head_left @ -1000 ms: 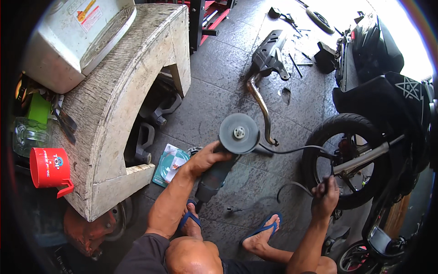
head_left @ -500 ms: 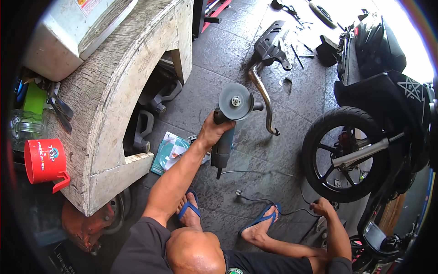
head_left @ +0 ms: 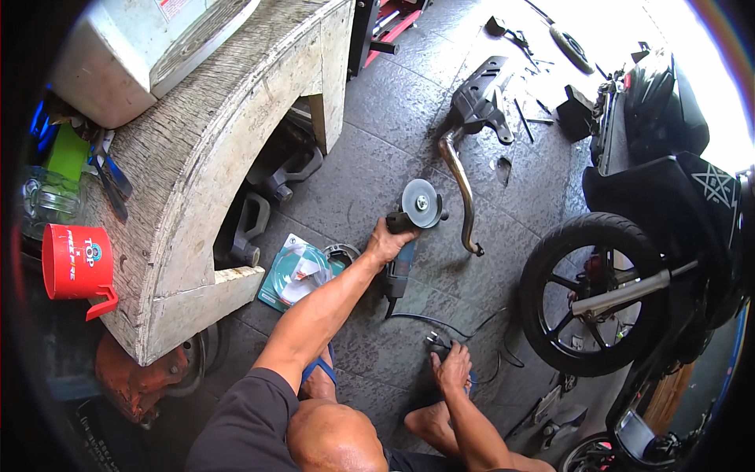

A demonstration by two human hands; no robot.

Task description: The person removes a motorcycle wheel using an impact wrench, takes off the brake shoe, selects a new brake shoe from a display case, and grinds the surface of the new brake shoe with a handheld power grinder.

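Observation:
My left hand point(head_left: 388, 239) grips an angle grinder point(head_left: 401, 271) just below its grey disc point(head_left: 421, 203), with the grinder's body pointing back toward me over the tiled floor. My right hand point(head_left: 453, 365) is closed on the black power plug point(head_left: 437, 343) near my right foot, and the black cord point(head_left: 425, 318) loops between the tool and that hand. Left of the grinder lie a teal-and-white disc package point(head_left: 291, 275) and a metal part beside it, partly behind my forearm.
A curved weathered wooden bench point(head_left: 197, 157) fills the left, bearing a white container point(head_left: 126, 63) and red mug point(head_left: 77, 263). An exhaust pipe point(head_left: 464, 189) lies ahead. A black motorcycle point(head_left: 645, 204) with its front wheel point(head_left: 590, 354) occupies the right; loose parts lie at the back.
The grinder has moved forward, away from me, and its disc looks smaller, lower toward the floor. My right hand has moved left along the cord to the plug beside my foot.

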